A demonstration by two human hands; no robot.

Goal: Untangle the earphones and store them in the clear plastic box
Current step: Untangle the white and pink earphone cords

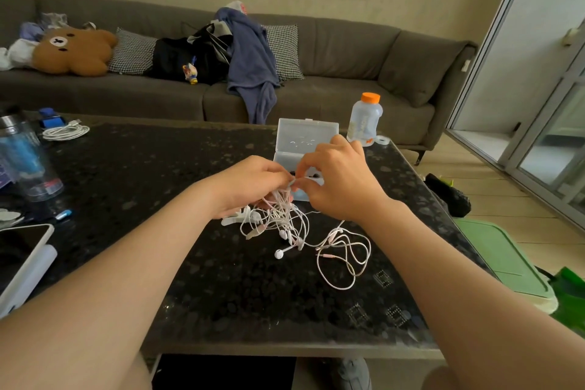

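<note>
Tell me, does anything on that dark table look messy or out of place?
The earphones are the odd thing: white and pinkish cords knotted in one clump, loose loops trailing to the right. The left hand and right hand both pinch strands at its top. The clear plastic box behind stands open.

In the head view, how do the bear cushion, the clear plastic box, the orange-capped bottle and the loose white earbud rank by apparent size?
1-2. bear cushion and clear plastic box: about alike; the box is partly hidden, the cushion farther away.
3. orange-capped bottle.
4. white earbud.
</note>
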